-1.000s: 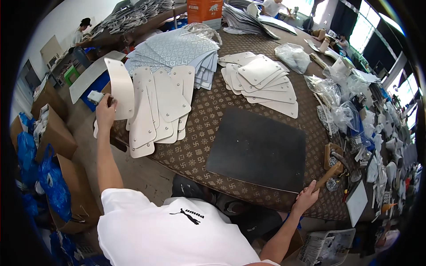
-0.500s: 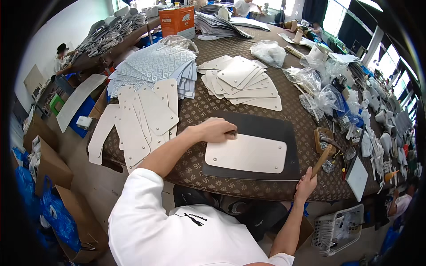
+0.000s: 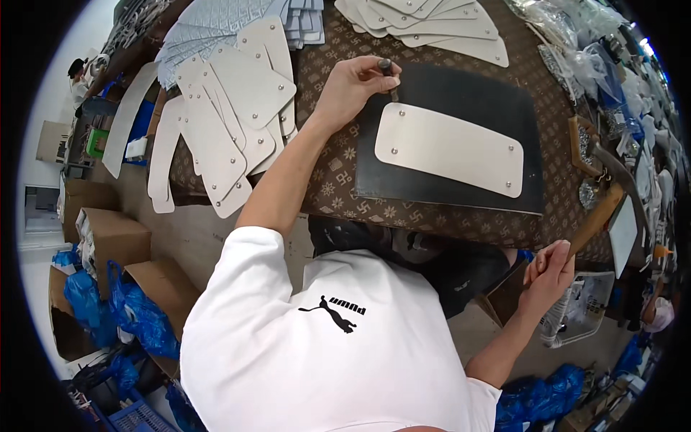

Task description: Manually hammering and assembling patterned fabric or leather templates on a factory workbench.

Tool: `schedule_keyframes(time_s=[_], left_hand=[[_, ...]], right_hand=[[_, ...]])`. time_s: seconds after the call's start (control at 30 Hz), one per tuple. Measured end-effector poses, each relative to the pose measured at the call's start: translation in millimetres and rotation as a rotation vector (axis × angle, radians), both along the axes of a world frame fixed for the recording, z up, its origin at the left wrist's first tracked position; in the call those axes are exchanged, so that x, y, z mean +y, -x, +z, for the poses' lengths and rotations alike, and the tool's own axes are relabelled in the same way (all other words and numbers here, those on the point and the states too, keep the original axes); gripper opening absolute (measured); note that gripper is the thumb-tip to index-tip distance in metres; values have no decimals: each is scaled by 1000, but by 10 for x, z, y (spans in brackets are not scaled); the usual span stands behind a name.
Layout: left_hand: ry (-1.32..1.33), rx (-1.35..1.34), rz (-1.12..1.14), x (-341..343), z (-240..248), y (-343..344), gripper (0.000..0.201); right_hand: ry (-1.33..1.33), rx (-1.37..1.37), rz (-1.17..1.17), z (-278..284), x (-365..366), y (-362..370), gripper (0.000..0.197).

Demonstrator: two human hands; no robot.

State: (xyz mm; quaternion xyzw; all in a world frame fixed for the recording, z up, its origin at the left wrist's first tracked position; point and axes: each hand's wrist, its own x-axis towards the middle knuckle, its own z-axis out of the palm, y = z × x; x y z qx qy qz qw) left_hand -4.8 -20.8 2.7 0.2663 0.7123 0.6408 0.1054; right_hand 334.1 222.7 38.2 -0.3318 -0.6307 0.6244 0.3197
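Note:
My left hand point(image 3: 349, 93) is closed on a short dark metal punch point(image 3: 386, 68), held upright just beyond the top left corner of a cream panel point(image 3: 450, 153). The panel is rounded at the corners, with a silver rivet near each one. It lies flat on a black mat point(image 3: 468, 93), apart from the fingers. Low at the right, past the table's front edge, my right hand point(image 3: 548, 277) grips a hammer point(image 3: 597, 216) by its wooden handle. The hammer's curved metal head points away from me, toward the table's right side.
Overlapping riveted cream panels point(image 3: 230, 108) lie left of the mat, beside patterned pale sheets point(image 3: 209, 32). Another fanned stack point(image 3: 439, 32) sits beyond it. A small wooden tray point(image 3: 583, 144) and plastic bags point(image 3: 601, 75) stand at the right. Cardboard boxes point(image 3: 115, 237) are on the floor at left.
My left hand has risen off the panel, and the punch in it now shows upright. The hammer has moved right and closer. The view has tilted down and turned.

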Motion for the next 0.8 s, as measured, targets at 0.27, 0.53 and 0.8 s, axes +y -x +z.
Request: schedule_keyframes(time_s=[0.27,0.53,0.8], left_hand=[[34,31,-96,105,-209,-88,18],[135,145,-53,74,-313,-164,19],[100,249,-77,108,-340,-201,17]], right_hand=[[27,-176,261,-109,-466,303,35],[-262,251,427,982,-599,757,34],[-510,-566,722,281,-626,1049,29]])
